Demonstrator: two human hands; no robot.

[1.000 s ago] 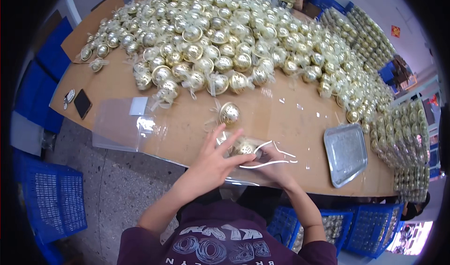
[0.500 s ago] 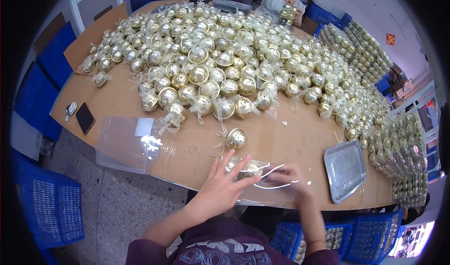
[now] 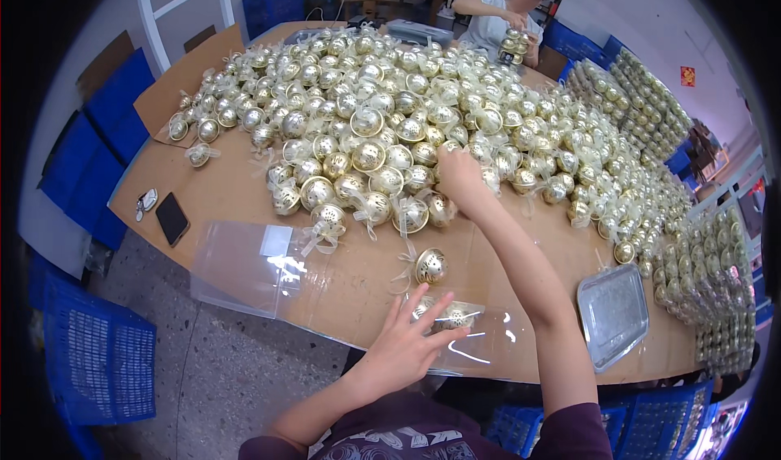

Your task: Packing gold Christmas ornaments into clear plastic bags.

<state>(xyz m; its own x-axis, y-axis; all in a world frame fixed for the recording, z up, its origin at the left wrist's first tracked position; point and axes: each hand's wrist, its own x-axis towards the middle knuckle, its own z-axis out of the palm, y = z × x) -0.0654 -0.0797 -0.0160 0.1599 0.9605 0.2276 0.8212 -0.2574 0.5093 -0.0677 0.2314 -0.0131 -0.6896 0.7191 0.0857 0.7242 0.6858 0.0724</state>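
My left hand (image 3: 404, 342) rests with spread fingers on a clear plastic bag (image 3: 482, 342) at the table's near edge, and a gold openwork ball (image 3: 452, 317) lies inside the bag. My right hand (image 3: 457, 175) reaches out to the front of a big heap of gold balls with pale ribbons (image 3: 407, 110); its fingers close around one ball there. A single gold ball (image 3: 430, 265) with a ribbon lies alone between the heap and the bag.
A stack of clear bags (image 3: 248, 269) lies at the left, a silver metal tray (image 3: 612, 315) at the right. A dark phone (image 3: 172, 218) lies near the left edge. Packed balls (image 3: 716, 281) line the right side. Another person (image 3: 500, 17) works at the far end. Blue crates (image 3: 98, 354) stand on the floor.
My right hand left the bag and stretched forward to the heap. My left hand stayed pressed on the bag. The view tilted up toward the far end.
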